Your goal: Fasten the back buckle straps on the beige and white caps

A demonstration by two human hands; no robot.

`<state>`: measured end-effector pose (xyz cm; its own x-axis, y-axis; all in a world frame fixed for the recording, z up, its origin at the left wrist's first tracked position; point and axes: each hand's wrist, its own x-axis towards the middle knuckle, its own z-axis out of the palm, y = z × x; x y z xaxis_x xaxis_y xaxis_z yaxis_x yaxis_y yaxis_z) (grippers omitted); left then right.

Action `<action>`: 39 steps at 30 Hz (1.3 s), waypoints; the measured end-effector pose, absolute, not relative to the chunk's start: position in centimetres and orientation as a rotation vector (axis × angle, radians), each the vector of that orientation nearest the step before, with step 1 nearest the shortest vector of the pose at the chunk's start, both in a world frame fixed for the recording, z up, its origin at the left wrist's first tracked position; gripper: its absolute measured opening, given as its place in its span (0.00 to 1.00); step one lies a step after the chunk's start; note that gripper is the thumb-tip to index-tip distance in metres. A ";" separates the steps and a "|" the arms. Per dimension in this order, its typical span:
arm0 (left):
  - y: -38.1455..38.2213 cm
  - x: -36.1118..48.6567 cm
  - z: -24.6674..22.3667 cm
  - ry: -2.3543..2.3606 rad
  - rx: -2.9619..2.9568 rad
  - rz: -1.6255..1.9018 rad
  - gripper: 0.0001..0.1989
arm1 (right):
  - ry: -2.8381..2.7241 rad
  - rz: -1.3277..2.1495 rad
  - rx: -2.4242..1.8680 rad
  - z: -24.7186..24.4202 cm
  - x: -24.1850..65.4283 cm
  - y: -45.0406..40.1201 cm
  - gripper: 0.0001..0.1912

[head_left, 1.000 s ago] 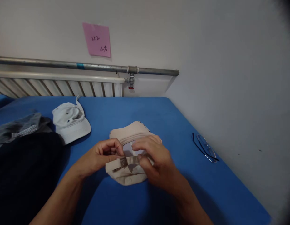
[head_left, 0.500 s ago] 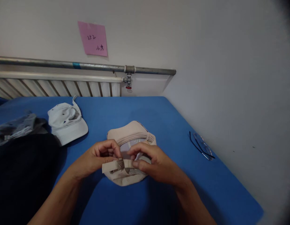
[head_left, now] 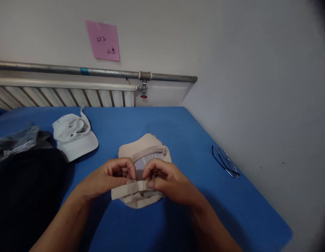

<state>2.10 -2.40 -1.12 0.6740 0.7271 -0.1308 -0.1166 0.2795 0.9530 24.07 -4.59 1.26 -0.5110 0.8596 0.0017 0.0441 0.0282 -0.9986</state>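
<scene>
A beige cap (head_left: 140, 147) lies upside down on the blue table, its brim pointing away from me and its inside showing. My left hand (head_left: 113, 175) pinches the cap's back strap (head_left: 120, 191) near the buckle (head_left: 132, 188), thumb against curled fingers. The strap's loose end sticks out to the left below that thumb. On the other side of the buckle, my right hand (head_left: 171, 178) grips the strap between thumb and forefinger. Both hands cover part of the cap's opening, and the fingertips behind the strap are hidden.
A pale cap (head_left: 74, 136) rests on the blue table (head_left: 162, 120) at the left. Dark clothing (head_left: 28, 189) and a grey garment (head_left: 23, 140) are heaped nearer me. Glasses (head_left: 226, 164) lie by the right wall. A radiator (head_left: 65, 94) and pipe (head_left: 107, 72) run behind.
The strap's loose end has shifted slightly left and down, and its buckle now looks paler. My hands have drawn a little closer together, both still on the strap.
</scene>
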 end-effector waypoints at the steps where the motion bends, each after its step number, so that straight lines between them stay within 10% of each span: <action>1: -2.4 2.0 -1.1 0.638 1.159 0.628 0.11 | -1.619 1.562 -0.931 1.2 24.1 -4.6 0.07; 18: -2.4 2.7 -0.7 0.724 1.137 0.608 0.12 | -1.439 1.685 -0.872 0.2 23.2 -4.6 0.07; 29: -2.1 2.7 -0.9 0.771 1.129 0.636 0.11 | -1.932 1.101 -0.964 0.4 23.1 -4.7 0.10; 39: -2.4 1.6 0.1 0.663 1.134 0.568 0.13 | -1.653 1.409 -1.021 0.6 23.4 -4.6 0.10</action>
<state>1.64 -2.44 0.06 0.6797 0.7090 -0.1878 -0.0774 0.3239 0.9429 23.44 -4.55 0.62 -0.4233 0.9055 0.0314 0.1123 0.0869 -0.9899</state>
